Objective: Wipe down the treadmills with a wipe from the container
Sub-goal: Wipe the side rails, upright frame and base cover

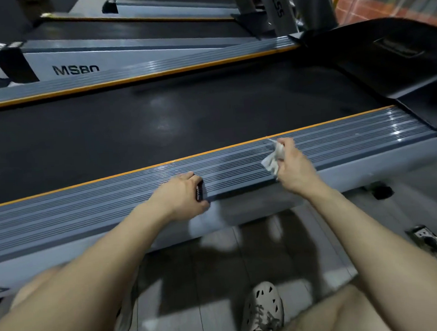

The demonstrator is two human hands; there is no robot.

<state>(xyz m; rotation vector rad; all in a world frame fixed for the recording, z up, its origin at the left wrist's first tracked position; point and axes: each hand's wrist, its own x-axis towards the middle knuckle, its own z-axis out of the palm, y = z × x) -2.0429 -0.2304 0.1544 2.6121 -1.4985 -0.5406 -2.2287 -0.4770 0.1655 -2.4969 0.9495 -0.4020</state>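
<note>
Probably a gym: rowed treadmills (209, 110).

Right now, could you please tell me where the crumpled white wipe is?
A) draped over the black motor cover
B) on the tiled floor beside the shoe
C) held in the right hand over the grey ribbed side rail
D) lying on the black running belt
C: the right hand pinches the crumpled white wipe over the grey ribbed side rail.

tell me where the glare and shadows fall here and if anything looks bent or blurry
Head view: dim overall, soft glare patches on the black running belt and bright streaks on the ribbed grey side rail; shadows darken the grey tiled floor; wide-angle lens bows the rails; the crumpled white wipe in the right hand looks slightly soft.
</note>
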